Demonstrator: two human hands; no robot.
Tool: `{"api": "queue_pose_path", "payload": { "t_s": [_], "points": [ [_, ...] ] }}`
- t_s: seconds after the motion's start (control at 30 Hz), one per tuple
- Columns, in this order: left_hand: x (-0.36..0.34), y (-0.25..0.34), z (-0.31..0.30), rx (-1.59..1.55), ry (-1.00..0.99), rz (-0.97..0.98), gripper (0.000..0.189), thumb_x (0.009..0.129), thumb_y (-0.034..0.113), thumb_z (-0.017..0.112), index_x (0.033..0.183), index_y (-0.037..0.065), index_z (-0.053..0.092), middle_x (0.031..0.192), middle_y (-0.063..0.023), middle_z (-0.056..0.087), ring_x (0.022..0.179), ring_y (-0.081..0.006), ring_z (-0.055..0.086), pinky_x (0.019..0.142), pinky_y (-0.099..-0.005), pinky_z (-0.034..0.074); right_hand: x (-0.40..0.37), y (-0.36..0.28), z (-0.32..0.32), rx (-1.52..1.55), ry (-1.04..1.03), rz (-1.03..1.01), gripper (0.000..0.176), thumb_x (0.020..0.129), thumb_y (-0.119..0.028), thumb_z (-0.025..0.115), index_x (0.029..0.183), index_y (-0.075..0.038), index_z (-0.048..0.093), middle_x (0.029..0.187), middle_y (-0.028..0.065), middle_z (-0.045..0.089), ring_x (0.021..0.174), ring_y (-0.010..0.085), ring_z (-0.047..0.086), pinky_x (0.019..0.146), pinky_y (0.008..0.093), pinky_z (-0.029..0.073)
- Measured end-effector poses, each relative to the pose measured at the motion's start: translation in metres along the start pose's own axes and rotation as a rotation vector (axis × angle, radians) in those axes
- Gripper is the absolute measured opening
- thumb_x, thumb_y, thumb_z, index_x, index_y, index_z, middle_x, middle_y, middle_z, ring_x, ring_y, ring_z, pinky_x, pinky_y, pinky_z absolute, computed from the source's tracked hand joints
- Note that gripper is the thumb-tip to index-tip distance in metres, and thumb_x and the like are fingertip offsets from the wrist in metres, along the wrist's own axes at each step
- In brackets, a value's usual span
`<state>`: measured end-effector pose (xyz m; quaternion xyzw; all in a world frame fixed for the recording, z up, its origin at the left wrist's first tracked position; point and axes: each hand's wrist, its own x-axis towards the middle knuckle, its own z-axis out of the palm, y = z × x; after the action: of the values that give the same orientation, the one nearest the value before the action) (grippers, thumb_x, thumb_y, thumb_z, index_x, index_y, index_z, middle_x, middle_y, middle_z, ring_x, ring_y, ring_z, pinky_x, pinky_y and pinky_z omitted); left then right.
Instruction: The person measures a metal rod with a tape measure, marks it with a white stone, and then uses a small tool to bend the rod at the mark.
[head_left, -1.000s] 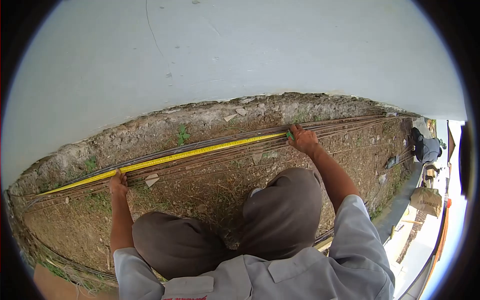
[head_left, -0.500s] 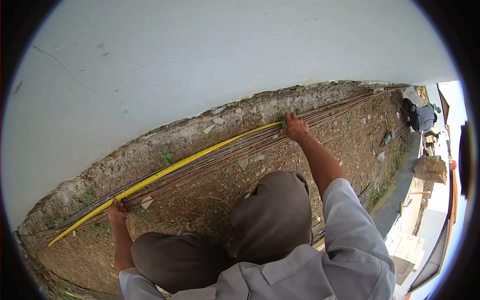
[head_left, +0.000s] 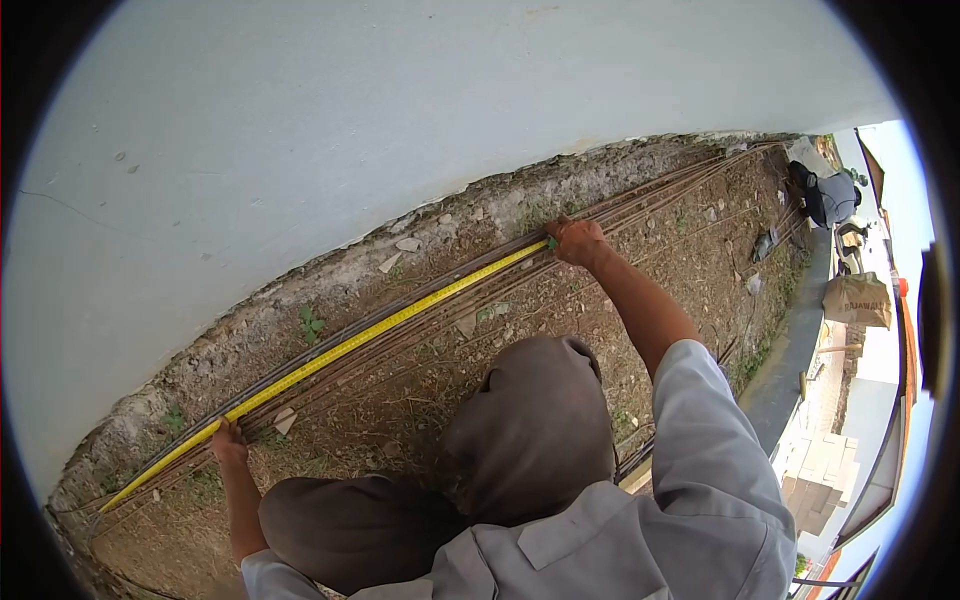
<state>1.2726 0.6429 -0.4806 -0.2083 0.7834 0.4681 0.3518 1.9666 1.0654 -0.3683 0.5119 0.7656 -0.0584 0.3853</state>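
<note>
While the right hand point(head_left: 577, 240), fingers closed, pinches the yellow measuring tape point(head_left: 370, 334), the left hand point(head_left: 228, 441) pins it to the rebars point(head_left: 660, 200) beneath; whether those fingers curl, I cannot tell.

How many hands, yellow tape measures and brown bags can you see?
Hands: 2 (left hand, right hand)
Yellow tape measure: 1
Brown bag: 1
Total: 4

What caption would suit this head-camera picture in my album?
Crouched beside a pale wall, a person stretches a yellow measuring tape along rusty steel bars with left hand and right hand.
</note>
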Motion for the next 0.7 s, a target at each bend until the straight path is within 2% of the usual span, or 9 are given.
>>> {"api": "queue_pose_path", "payload": {
  "t_s": [0.03,0.17,0.27,0.33,0.47,0.53,0.57,0.7],
  "points": [
    [0.001,0.001,-0.001,0.019,0.014,-0.005,0.030,0.091,0.032,0.062,0.115,0.015,0.059,0.109,-0.0004,0.062,0.097,-0.0164,0.054,0.089,-0.0373,0.036,0.000,0.000,-0.001,-0.003,0.001,0.005,0.047,0.089,-0.025,0.049,0.135,-0.018,0.040,0.138,0.0136,0.045,0.106,0.0317,0.061,0.087,0.0442,0.049],
    [0.027,-0.007,-0.007,-0.056,-0.079,0.004,0.028,0.092,0.029,0.060,0.115,0.013,0.059,0.107,-0.0030,0.062,0.098,-0.0161,0.053,0.090,-0.0369,0.037,-0.010,-0.002,-0.008,0.008,0.047,0.013,0.046,0.088,-0.020,0.048,0.134,-0.016,0.041,0.138,0.0139,0.046,0.106,0.0321,0.061,0.088,0.0437,0.049],
    [0.029,-0.007,-0.006,-0.118,-0.071,0.025,0.026,0.093,0.026,0.059,0.114,0.012,0.059,0.104,-0.0024,0.061,0.095,-0.0152,0.054,0.086,-0.0325,0.039,-0.009,-0.004,-0.007,0.037,0.032,0.004,0.044,0.088,-0.020,0.048,0.131,-0.014,0.042,0.134,0.0140,0.049,0.105,0.0326,0.061,0.087,0.0438,0.049],
    [0.015,-0.003,0.001,-0.067,0.040,0.056,0.017,0.093,0.027,0.060,0.098,0.010,0.061,0.085,-0.0015,0.062,0.066,-0.0127,0.053,0.055,-0.0298,0.040,-0.008,-0.007,-0.004,0.067,0.059,0.014,0.042,0.088,-0.019,0.048,0.129,-0.013,0.043,0.133,0.0142,0.049,0.103,0.0335,0.062,0.086,0.0443,0.049],
    [-0.019,0.009,0.003,0.020,0.014,0.035,0.015,0.092,0.024,0.061,0.098,0.010,0.061,0.084,-0.0013,0.061,0.068,-0.0134,0.055,0.057,-0.0288,0.042,-0.009,-0.011,0.006,0.075,0.085,0.038,0.041,0.088,-0.020,0.049,0.128,-0.012,0.042,0.131,0.0157,0.049,0.101,0.0353,0.062,0.086,0.0451,0.049],
    [-0.004,0.001,0.003,-0.112,-0.007,0.060,0.013,0.092,0.022,0.062,0.097,0.010,0.060,0.083,-0.0012,0.060,0.069,-0.0133,0.057,0.056,-0.0272,0.042,-0.011,-0.010,0.007,0.049,0.109,0.036,0.046,0.089,-0.016,0.051,0.133,-0.014,0.038,0.135,0.0161,0.045,0.101,0.0344,0.063,0.082,0.0435,0.051],
    [0.007,-0.002,-0.001,-0.068,-0.030,0.060,0.016,0.092,0.027,0.060,0.101,0.013,0.062,0.084,0.0021,0.062,0.069,-0.0104,0.055,0.059,-0.0258,0.041,-0.013,-0.011,0.007,0.049,0.109,0.033,0.046,0.089,-0.016,0.051,0.133,-0.014,0.038,0.135,0.0161,0.045,0.101,0.0344,0.063,0.082,0.0435,0.051],
    [0.007,-0.001,0.001,-0.079,-0.002,0.055,0.017,0.092,0.028,0.061,0.100,0.013,0.062,0.084,0.0023,0.062,0.068,-0.0106,0.054,0.058,-0.0257,0.040,-0.029,-0.010,0.001,0.078,0.174,0.033,0.048,0.086,-0.021,0.058,0.129,-0.012,0.038,0.133,0.0172,0.045,0.100,0.0356,0.063,0.083,0.0442,0.051]
  ]
}}
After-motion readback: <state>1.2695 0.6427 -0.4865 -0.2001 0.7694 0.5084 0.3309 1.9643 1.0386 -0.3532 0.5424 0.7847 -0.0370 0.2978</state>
